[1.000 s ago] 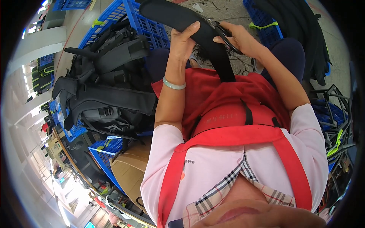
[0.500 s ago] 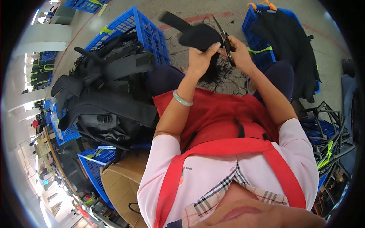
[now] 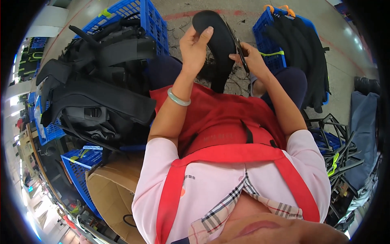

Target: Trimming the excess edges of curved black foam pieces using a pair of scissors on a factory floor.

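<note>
A black, curved padded strap (image 3: 222, 42) is held up before my lap, its wide rounded end at the top and its narrower part hanging down. My left hand (image 3: 194, 51) grips it near the rounded end, thumb on its face. In my right hand (image 3: 252, 61) are dark scissors (image 3: 242, 53), their blades pointing up along the strap's right edge. Whether the blades are parted is hard to see. Some fingers of the right hand touch the strap's side.
At the left, a blue crate (image 3: 154, 30) stands beside a heap of black padded straps (image 3: 109, 97). A second blue crate (image 3: 270, 57) at the right has black pieces (image 3: 302, 57) draped over it. Dark scraps (image 3: 235, 81) litter the floor. A cardboard box (image 3: 109, 185) sits lower left.
The strap has been turned, so its rounded end now points up and its length hangs down. My left hand has shifted left and up; the scissors now lie along the strap's edge.
</note>
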The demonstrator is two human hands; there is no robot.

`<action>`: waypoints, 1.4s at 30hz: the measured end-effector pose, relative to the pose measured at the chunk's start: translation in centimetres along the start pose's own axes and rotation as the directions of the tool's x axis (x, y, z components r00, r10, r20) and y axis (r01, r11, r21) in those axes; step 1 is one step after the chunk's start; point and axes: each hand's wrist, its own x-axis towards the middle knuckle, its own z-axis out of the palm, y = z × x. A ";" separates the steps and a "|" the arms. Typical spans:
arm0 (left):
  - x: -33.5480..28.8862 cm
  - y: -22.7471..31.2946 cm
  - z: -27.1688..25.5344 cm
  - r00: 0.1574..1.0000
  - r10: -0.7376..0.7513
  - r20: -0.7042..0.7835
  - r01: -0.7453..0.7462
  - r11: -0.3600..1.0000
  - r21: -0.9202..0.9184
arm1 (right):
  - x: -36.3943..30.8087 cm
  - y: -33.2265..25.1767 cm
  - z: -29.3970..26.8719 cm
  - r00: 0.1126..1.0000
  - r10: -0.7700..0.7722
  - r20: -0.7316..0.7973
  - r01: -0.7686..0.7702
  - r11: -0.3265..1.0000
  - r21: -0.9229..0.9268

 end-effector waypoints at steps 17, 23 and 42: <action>-1.6 -7.3 -1.6 0.938 -0.255 -0.235 0.315 0.910 0.271 | -0.9 -0.7 -10.2 0.892 -0.228 -0.390 0.448 0.557 0.699; -0.9 -6.4 -2.3 0.691 -0.710 -0.135 0.630 0.683 -0.369 | -2.5 -0.4 -10.4 0.942 -0.199 -0.271 0.318 0.263 0.911; -0.9 -4.2 0.4 0.783 -0.546 0.298 0.614 0.603 -0.510 | -4.7 1.5 -7.8 0.992 0.097 -0.079 0.059 0.194 0.979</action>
